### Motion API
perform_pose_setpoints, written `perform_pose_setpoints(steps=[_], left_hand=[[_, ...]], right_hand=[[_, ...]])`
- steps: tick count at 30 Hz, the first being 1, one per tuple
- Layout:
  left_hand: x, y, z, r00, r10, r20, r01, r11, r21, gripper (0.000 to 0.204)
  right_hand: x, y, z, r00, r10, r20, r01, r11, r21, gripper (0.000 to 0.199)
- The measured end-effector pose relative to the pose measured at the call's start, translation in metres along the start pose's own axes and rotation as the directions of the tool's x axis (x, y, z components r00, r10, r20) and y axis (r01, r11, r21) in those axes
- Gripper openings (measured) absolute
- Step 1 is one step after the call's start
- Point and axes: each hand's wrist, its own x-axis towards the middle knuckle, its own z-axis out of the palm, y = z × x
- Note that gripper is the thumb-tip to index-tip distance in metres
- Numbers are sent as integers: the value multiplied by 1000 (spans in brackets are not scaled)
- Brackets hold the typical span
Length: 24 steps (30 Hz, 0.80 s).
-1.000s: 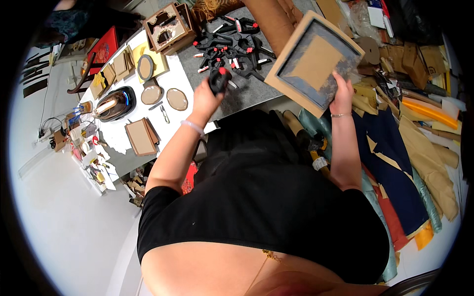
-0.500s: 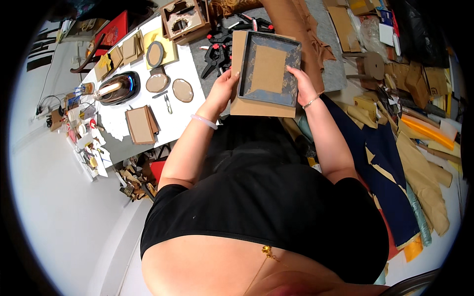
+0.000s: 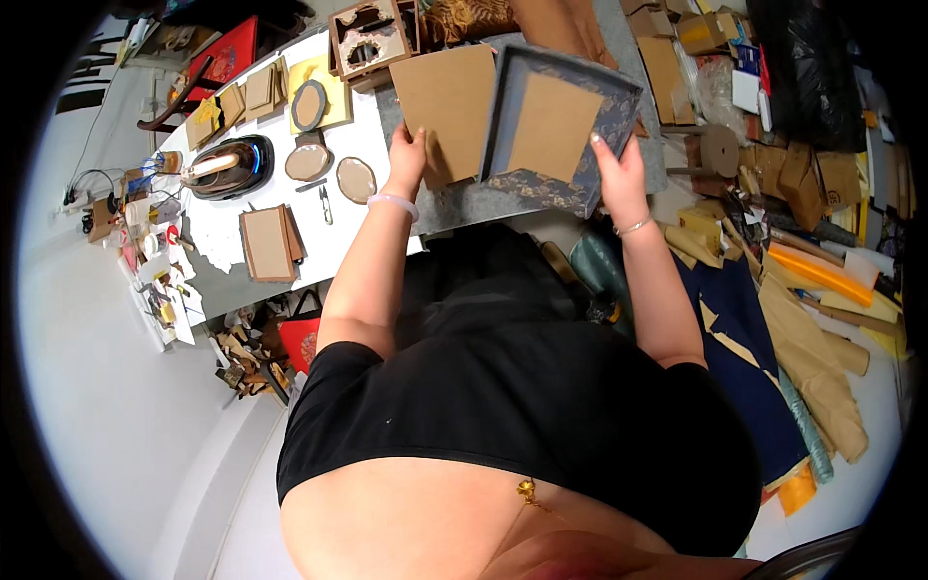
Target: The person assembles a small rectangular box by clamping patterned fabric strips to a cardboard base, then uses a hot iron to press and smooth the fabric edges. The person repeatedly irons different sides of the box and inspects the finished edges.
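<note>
A flat brown cardboard sheet [image 3: 447,101] is gripped at its left edge by my left hand [image 3: 408,162], thumb on top. My right hand [image 3: 620,178] holds a shallow tray [image 3: 553,199] by its right side, thumb on the inner face. Dark blue-grey patterned fabric lines the tray, around a bare brown rectangle [image 3: 556,126] in its middle. The tray is tilted, and its raised left wall stands beside the sheet's right edge. Both things are up over the front of the table; the fingers beneath them are hidden.
On the white-covered table [image 3: 333,232] at left lie an iron [image 3: 228,169], oval pieces [image 3: 356,180], a small cutting tool [image 3: 327,205] and stacked boards [image 3: 269,244]. An openwork wooden box [image 3: 372,41] stands behind. Fabric rolls [image 3: 822,271] and cardboard boxes [image 3: 810,164] crowd the right.
The sheet, earlier underneath the tray, has come out to the left with my left hand. The tray has moved right and turned clockwise in my right hand.
</note>
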Motion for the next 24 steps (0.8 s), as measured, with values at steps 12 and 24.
perform_pose_setpoints(steps=[12,24], left_hand=[[-242,184,-105,808,572,142,-463,765,-448,60],[-348,159,-241,760,648,-47,-643,739,-200,54]], right_hand=[[-42,-26,91,509,-625,592,749,660,54,52],[-94,-16,233,291,-606,740,502,756,421,51]])
